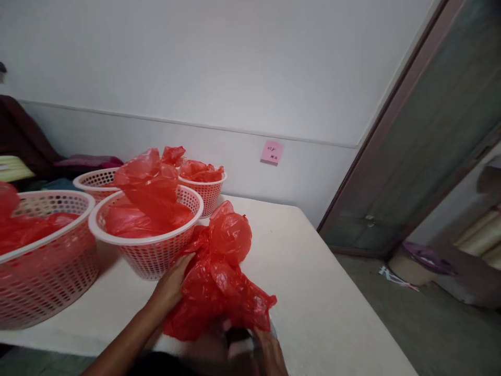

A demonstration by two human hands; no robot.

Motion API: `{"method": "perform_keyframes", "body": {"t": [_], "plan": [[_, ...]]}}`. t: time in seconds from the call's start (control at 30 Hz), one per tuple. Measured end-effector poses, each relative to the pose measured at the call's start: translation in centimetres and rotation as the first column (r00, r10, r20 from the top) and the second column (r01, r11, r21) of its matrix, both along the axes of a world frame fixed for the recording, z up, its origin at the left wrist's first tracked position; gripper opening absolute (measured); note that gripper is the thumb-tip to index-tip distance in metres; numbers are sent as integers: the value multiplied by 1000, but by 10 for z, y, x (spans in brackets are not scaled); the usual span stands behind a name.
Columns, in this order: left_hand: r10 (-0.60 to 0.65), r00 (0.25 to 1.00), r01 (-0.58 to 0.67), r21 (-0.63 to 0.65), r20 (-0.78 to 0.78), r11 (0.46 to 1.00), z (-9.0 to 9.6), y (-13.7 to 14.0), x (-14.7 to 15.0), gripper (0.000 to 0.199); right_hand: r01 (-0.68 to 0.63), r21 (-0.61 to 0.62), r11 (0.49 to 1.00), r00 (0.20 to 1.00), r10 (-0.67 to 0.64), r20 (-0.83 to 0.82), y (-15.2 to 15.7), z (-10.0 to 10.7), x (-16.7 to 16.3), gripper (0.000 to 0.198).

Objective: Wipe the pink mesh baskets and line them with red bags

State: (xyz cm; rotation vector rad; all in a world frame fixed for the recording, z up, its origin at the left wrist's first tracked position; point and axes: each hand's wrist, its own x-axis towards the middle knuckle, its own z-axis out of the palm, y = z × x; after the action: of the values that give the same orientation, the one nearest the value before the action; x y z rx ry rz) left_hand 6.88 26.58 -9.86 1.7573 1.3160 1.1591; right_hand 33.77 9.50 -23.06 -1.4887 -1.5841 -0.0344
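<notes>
A crumpled red plastic bag (219,277) stands bunched up on the white-covered table (313,292), its knotted-looking top puffed upward. My left hand (175,279) grips the bag's left side, with the fingertips partly hidden in its folds. At the lower right edge of the bag, my right hand (270,350) is closed on the plastic. Between the right hand and the bag is a blurred dark and white thing (239,342) that I cannot make out. Just behind my left hand sits a pink perforated basket (152,256) with red bags in it.
More pink baskets with red plastic stand at the left (47,282), behind it (96,180) and at the back (205,193). A pink note (271,152) is on the wall. Beyond the table's right edge, a bin (415,263) stands on the floor near a door frame.
</notes>
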Motion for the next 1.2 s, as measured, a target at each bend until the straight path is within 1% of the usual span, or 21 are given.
{"method": "perform_keyframes", "body": {"t": [0.07, 0.1, 0.17, 0.23, 0.3, 0.33, 0.4, 0.57, 0.63, 0.73, 0.87, 0.97, 1.03, 1.07, 1.1, 1.17, 1.2], "plan": [[105, 994, -105, 27, -2, 994, -9, -27, -7, 36, -23, 17, 1000, 1000, 23, -1, 4, -5, 3, 52], [162, 987, -162, 30, 0, 986, -16, -43, -9, 32, -29, 28, 999, 1000, 29, -7, 5, -8, 4, 54], [239, 971, -239, 9, 0, 971, -35, -76, -12, 38, -24, 41, 999, 999, 25, -23, 6, -15, 6, 55], [248, 969, -248, -8, 2, 969, -55, -105, -10, 41, -9, 42, 999, 1000, 11, -28, 6, -24, 6, 54], [174, 985, -174, -41, 0, 984, -72, -125, -5, 40, 1, 35, 999, 1000, 0, -16, 6, -31, 4, 52], [139, 990, -139, -55, -5, 989, -78, -131, -1, 40, 8, 24, 1000, 1000, -8, -2, 6, -33, 2, 51], [94, 995, -94, -66, -16, 993, -83, -136, 8, 40, 32, -15, 999, 999, -31, 37, 7, -34, -1, 53], [98, 995, -98, -29, -22, 995, -79, -136, 20, 42, 121, -176, 977, 982, -92, 167, 13, -21, -12, 61], [79, 996, -80, -23, -31, 997, -80, -139, 18, 40, 149, -240, 959, 975, -101, 200, 14, -14, -16, 66], [59, 997, -60, -20, -40, 998, -86, -144, 10, 36, 169, -293, 941, 971, -107, 216, 13, -7, -21, 69], [73, 997, -73, -29, -16, 997, -93, -143, -2, 35, 153, -346, 926, 975, -84, 205, 12, -4, -23, 70], [74, 997, -72, -54, 28, 996, -91, -139, -7, 37, 122, -411, 903, 984, -57, 167, 12, 4, -22, 72], [75, 995, -70, -74, 62, 995, -87, -137, -9, 41, 68, -448, 892, 994, -23, 105, 12, 17, -23, 73], [79, 994, -72, -84, 79, 994, -85, -137, -8, 44, 33, -452, 891, 998, -9, 55, 10, 27, -23, 70], [85, 992, -75, -95, 96, 993, -82, -137, -7, 47, 0, -444, 896, 1000, -4, -7, 9, 39, -24, 63], [101, 986, -86, -117, 130, 989, -73, -137, -3, 54, -56, -399, 915, 982, -22, -187, 5, 68, -26, 35], [112, 982, -92, -130, 150, 987, -66, -138, 0, 57, -80, -370, 925, 954, -36, -297, 3, 84, -26, 21]]}}
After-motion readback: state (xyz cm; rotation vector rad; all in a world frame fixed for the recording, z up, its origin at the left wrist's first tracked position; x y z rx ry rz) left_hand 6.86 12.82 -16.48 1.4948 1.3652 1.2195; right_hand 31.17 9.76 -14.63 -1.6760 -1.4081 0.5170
